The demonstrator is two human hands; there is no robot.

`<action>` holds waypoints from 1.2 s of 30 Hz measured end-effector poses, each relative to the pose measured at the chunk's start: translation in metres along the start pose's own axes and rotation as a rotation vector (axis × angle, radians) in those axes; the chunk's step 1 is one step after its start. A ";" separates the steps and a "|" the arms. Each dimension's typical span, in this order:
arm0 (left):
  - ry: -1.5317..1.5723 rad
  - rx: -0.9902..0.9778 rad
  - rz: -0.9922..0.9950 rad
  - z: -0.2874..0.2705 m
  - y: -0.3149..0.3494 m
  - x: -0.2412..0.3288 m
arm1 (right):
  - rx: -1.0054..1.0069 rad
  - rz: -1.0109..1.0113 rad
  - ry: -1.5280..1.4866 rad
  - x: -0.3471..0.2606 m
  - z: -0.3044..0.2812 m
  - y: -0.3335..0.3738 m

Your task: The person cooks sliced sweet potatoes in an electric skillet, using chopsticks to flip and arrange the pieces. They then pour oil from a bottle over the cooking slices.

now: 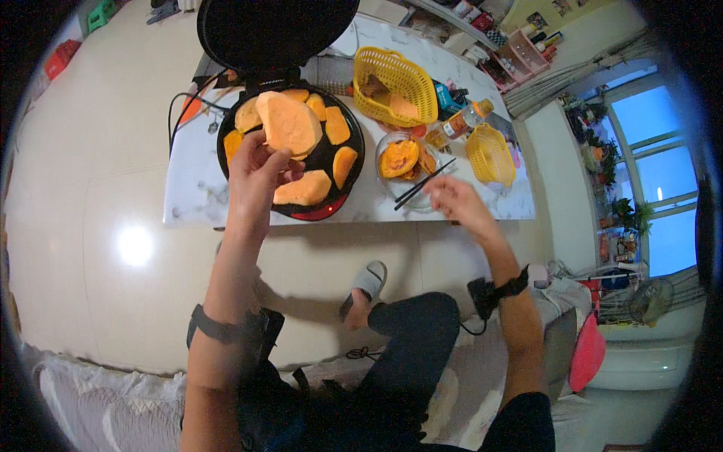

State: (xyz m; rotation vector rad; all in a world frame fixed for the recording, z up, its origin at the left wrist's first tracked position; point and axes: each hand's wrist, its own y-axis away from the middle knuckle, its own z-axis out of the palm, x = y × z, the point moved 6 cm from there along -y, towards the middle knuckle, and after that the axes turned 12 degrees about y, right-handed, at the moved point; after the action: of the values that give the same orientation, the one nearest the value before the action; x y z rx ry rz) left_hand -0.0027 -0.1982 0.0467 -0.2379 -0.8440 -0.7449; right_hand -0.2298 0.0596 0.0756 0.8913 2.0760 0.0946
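My left hand (263,162) pinches a large pale-orange slice, which looks like sweet potato (292,126), and holds it over the round black electric griddle (348,132). Several smaller orange slices (303,188) lie spread on the hot plate, partly hidden by the held slice and my hand. Loosely bent fingers of my right hand (461,203) are beside a pair of black chopsticks (424,184), with no clear grip on them. The chopsticks lie across the edge of a glass plate (392,187), which carries deeper-orange, cooked-looking slices (399,158).
The griddle's raised black lid (275,34) stands behind it, and a black cord (172,120) runs off left. Behind the plate are a yellow basket (395,83) with slices inside, an oil bottle (459,124) and a smaller yellow basket (491,154). The marble-patterned table (188,203) ends just before me.
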 end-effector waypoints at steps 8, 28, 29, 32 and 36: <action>-0.081 0.017 0.020 0.014 -0.013 -0.015 | 0.248 -0.114 0.889 -0.029 -0.113 -0.212; -0.043 0.170 0.088 -0.010 -0.024 0.002 | 0.929 -0.266 1.009 -0.008 -0.116 -0.246; -0.030 0.193 0.073 -0.011 -0.023 0.002 | 0.847 -0.241 0.808 -0.014 -0.123 -0.234; 0.046 0.178 0.042 -0.008 -0.021 -0.002 | 0.393 -0.013 -0.012 -0.027 -0.114 -0.191; 0.072 0.044 -0.012 0.009 -0.013 -0.016 | 0.240 -0.144 -0.413 -0.074 -0.040 -0.109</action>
State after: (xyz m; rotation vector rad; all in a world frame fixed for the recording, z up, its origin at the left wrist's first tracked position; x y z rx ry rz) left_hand -0.0238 -0.1961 0.0396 -0.1662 -0.7935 -0.7413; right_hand -0.2919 -0.0580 0.1112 0.8190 1.7751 -0.3923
